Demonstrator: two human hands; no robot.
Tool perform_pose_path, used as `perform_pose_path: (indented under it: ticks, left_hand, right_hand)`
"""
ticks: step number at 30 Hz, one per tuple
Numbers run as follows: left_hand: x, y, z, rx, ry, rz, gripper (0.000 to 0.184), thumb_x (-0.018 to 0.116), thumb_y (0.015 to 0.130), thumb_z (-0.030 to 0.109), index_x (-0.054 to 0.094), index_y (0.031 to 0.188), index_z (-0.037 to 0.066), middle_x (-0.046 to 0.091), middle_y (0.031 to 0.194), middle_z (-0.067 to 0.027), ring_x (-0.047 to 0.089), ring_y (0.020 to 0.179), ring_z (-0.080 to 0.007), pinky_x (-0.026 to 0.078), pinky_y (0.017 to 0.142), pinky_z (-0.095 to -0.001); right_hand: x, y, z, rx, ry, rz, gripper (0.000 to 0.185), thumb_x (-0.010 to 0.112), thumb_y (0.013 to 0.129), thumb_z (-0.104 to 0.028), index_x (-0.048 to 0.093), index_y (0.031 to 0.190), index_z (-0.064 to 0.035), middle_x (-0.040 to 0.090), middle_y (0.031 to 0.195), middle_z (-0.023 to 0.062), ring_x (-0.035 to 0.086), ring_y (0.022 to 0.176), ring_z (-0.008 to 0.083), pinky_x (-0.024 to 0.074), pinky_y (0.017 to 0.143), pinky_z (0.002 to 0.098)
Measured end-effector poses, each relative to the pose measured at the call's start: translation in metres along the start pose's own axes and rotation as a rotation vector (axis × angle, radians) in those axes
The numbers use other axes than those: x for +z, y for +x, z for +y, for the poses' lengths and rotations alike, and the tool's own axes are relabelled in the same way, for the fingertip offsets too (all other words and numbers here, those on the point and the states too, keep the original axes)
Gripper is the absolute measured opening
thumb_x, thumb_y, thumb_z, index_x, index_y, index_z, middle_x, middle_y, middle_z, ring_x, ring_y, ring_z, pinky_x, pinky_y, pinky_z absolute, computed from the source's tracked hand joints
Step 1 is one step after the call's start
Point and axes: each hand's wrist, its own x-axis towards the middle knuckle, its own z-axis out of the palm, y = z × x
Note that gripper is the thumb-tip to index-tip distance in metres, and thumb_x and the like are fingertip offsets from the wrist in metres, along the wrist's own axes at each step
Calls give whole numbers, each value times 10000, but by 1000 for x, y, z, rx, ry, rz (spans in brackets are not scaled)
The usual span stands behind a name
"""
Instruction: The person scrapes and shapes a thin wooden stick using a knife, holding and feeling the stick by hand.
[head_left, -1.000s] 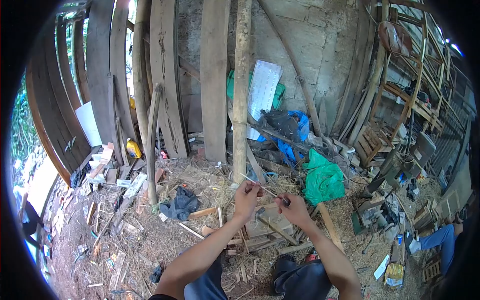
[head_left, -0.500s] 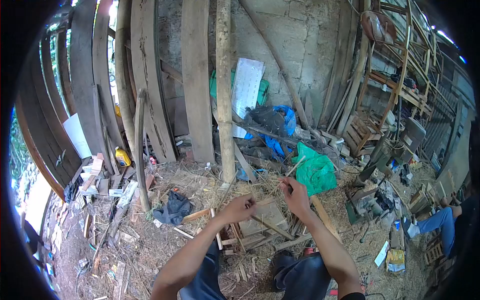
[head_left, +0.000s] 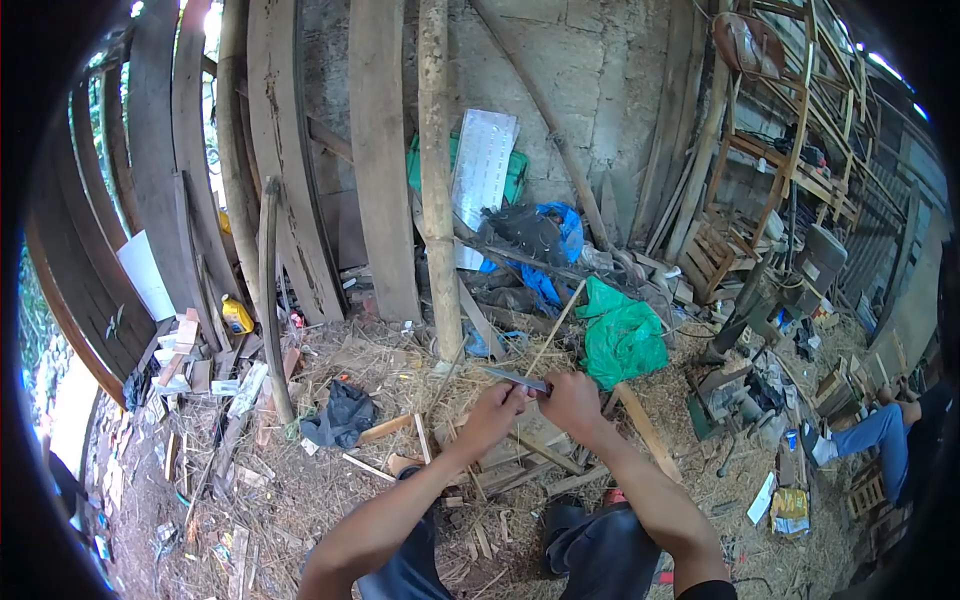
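Note:
Just above my knees, my left hand (head_left: 492,418) is closed round the lower part of a thin pale stick (head_left: 557,325), which slants up to the right. Close beside it, my right hand (head_left: 574,402) is closed on the handle of a knife. The grey knife blade (head_left: 513,377) points left and lies across the stick near my left fingers. My fingers hide most of the handle and the stick's lower end.
A green plastic bag (head_left: 622,335) lies beyond my right hand. A bamboo post (head_left: 437,180) stands ahead. A black bag (head_left: 340,413) is on the littered ground to the left. At the far right sits another person in blue trousers (head_left: 868,442).
The hands were apart half a second ago and are now together, with the knife blade at the stick. The stick now slants up to the right. The view has shifted slightly to the right.

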Motion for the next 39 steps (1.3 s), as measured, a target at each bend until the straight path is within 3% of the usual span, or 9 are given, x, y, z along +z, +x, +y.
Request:
perform_pose_path:
  ticks: [1, 4, 14, 20, 24, 29, 34, 37, 39]
  left_hand:
    - [3, -3, 4, -4, 6, -7, 226, 433, 962, 213, 548, 967, 19, 426, 638, 25, 374, 549, -63, 333, 507, -234]
    - [13, -13, 14, -1, -8, -12, 228, 427, 966, 206, 543, 947, 10, 417, 610, 31, 354, 524, -57, 313, 482, -238]
    - [21, -17, 32, -208, -232, 31, 216, 416, 970, 182, 532, 914, 8, 357, 589, 41, 314, 475, -38, 251, 416, -219]
    - [18, -19, 20, -245, -128, 0, 224, 431, 969, 233, 524, 941, 31, 376, 666, 23, 332, 477, -43, 263, 409, -194]
    - [19, -35, 14, -27, 173, -104, 231, 446, 956, 241, 555, 917, 41, 431, 686, 13, 360, 502, -52, 289, 426, -205]
    - [0, -35, 25, -77, 234, -27, 260, 442, 950, 249, 583, 912, 34, 506, 716, -5, 422, 573, -82, 356, 519, -237]
    - [-8, -16, 1, 87, 496, 59, 273, 444, 944, 240, 582, 904, 8, 519, 679, -44, 485, 623, -111, 413, 596, -280]
    - [5, -16, 4, 151, 394, 7, 254, 449, 939, 222, 574, 893, 6, 505, 666, -47, 480, 604, -110, 410, 572, -285]
    - [10, -16, 2, 130, 383, 15, 250, 446, 939, 216, 572, 892, 6, 498, 658, -44, 476, 592, -106, 406, 558, -284]
  right_hand:
    - [3, -1, -1, 33, 48, 2, 269, 571, 807, -277, 663, 699, -48, 595, 602, 220, 611, 566, 374, 507, 552, 442]
    - [1, 6, 9, 87, -28, 3, 246, 550, 818, -239, 665, 715, -47, 597, 605, 220, 621, 582, 365, 513, 577, 452]
    - [-2, 12, 28, 258, -92, 64, 114, 625, 736, -200, 683, 784, -114, 628, 669, 164, 626, 649, 343, 503, 620, 444]
    - [3, 6, 43, 192, -73, 12, 170, 580, 763, -175, 676, 741, -36, 625, 671, 202, 622, 641, 376, 510, 603, 452]
    - [-9, 14, 92, 679, -22, -103, 226, 579, 754, -176, 672, 820, 19, 649, 829, 231, 646, 786, 370, 520, 725, 446]
    - [-4, -13, 109, 782, -143, 18, 260, 561, 783, -209, 672, 808, 26, 640, 781, 245, 634, 784, 400, 522, 722, 436]
    - [-3, 2, 55, 292, 231, 158, 200, 588, 769, -235, 698, 785, -68, 601, 641, 236, 622, 683, 373, 518, 647, 437]
    - [-11, 2, 11, 63, -8, -19, 154, 597, 760, -191, 690, 760, -68, 619, 667, 185, 612, 628, 365, 492, 600, 452]
    - [0, 7, 27, 117, -13, 22, 137, 606, 748, -194, 690, 759, -85, 623, 678, 175, 612, 643, 358, 495, 615, 450]
